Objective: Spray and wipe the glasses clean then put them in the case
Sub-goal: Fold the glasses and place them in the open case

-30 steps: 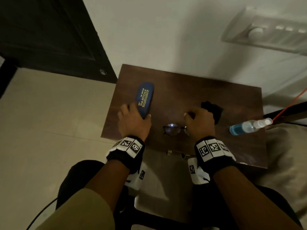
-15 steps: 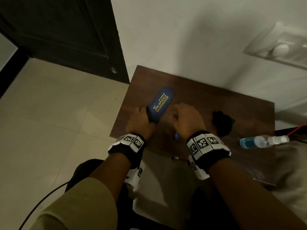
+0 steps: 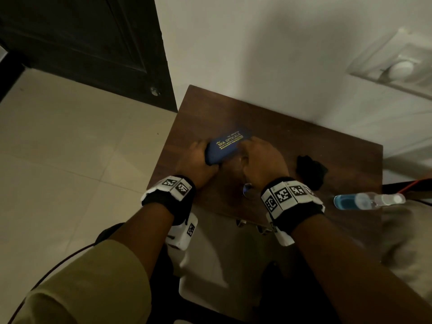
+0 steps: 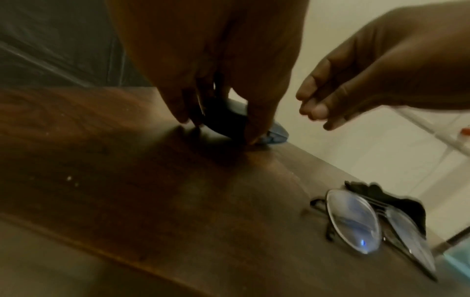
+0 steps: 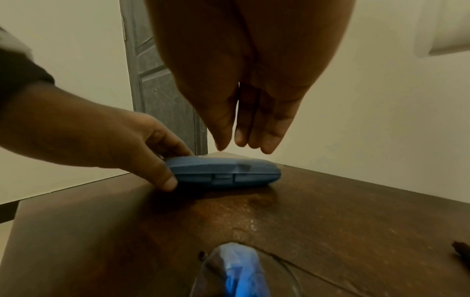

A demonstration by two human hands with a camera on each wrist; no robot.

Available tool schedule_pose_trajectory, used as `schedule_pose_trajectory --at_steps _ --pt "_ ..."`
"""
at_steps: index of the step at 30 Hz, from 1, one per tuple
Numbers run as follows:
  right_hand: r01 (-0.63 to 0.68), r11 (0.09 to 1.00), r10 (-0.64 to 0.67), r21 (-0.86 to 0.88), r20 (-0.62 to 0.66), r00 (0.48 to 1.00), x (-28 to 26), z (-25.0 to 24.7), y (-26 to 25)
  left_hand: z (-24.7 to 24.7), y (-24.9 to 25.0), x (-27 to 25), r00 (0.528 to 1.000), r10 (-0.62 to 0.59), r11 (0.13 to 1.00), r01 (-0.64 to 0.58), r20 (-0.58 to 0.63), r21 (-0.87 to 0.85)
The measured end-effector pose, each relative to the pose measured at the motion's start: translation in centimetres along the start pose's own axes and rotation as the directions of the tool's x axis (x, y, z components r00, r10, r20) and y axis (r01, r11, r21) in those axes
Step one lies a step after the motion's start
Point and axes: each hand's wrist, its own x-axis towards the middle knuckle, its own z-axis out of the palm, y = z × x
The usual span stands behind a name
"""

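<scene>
Item one, my left hand [image 3: 196, 160]: fingers and thumb curled round the near end of the blue case [image 3: 228, 146], thumb low on its front edge, pinning it flat on the wooden table [image 3: 268, 120]. Item two, my right hand [image 3: 261, 162]: holding nothing, fingers [image 5: 254, 128] relaxed and pointing down, tips hovering just above the lid near its far end, not yet touching as far as the right wrist view shows. Item three, the case: closed, seam and small front catch facing me, gold lettering on the lid. Item four, the glasses [image 4: 366, 223]: folded, resting on the table near my right wrist, close to the near edge, apart from the case. Item five, a crumpled black cloth [image 3: 311, 171]: just beyond the glasses to the right. Item six, the spray bottle [image 3: 367, 201]: lying on its side with blue liquid, at the right end of the table. Beyond that: pale wall, dark door, tiled floor. Step in hand, by my judgement: opening the case so the glasses can go in. Risks: if my left grip sits over the seam, the lid may not lift and the case could skid toward the table's left edge; my right wrist hangs right over the glasses, so a careless pull back could nudge them off the near edge or smear a lens.
</scene>
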Motion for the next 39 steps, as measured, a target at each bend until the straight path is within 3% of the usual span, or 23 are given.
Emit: schedule_pose_trajectory --at_steps 3,7,12,19,25,29,34,39 --pt "0.099 0.995 -0.098 -0.023 0.025 0.995 0.1 -0.3 0.2 -1.0 0.3 -0.4 0.992 -0.019 0.976 0.046 0.123 -0.214" --pt "0.212 0.977 -0.205 -0.04 0.125 0.971 0.0 -1.1 0.6 -2.3 0.1 -1.3 0.986 -0.054 0.874 0.124 0.16 -0.469" --pt "0.253 0.967 -0.24 -0.034 0.22 0.946 -1.1 -2.7 0.7 -3.1 0.6 -2.5 0.982 -0.005 0.835 0.109 0.191 -0.54" --pt "0.322 0.932 -0.266 -0.164 0.293 0.918 -2.4 -4.9 0.7 -2.7 1.9 -3.3 0.972 0.007 0.84 0.122 0.234 -0.528" --pt "0.267 0.954 -0.232 -0.133 0.235 0.944 -2.1 -5.9 2.1 -2.0 2.4 -3.3 0.963 0.019 0.774 0.157 0.271 -0.614" --pt "0.237 0.959 -0.207 -0.154 0.19 0.96 -0.5 -5.8 3.1 -1.1 2.1 -2.4 0.957 0.066 0.8 0.118 0.282 -0.588" --pt "0.221 0.962 -0.188 -0.163 0.195 0.963 2.6 -5.1 3.9 0.0 1.1 -1.0 0.979 0.026 0.864 0.079 0.2 -0.498" --pt "0.242 0.943 -0.198 -0.228 0.2 0.96 5.1 -3.5 4.1 1.7 -0.7 0.4 0.992 0.061 0.991 -0.047 0.113 -0.123"
